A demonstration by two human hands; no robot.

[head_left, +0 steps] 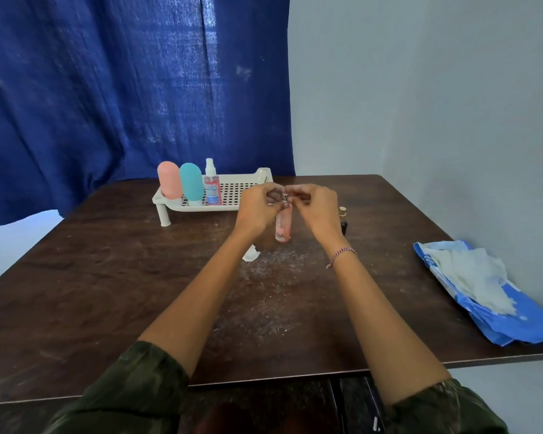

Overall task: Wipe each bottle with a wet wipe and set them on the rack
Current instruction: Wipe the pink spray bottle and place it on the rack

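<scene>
As left hand [256, 208] and right hand [316, 208] pinch the pink bottle [283, 229], rack [232, 190] stands behind.

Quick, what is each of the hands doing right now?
Left hand: fingers curled, gripping the top of the small pink bottle.
Right hand: pinching the top of the same bottle.

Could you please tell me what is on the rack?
Pink bottle, teal bottle and spray bottle at its left end; the left hand hides its right front.
</scene>
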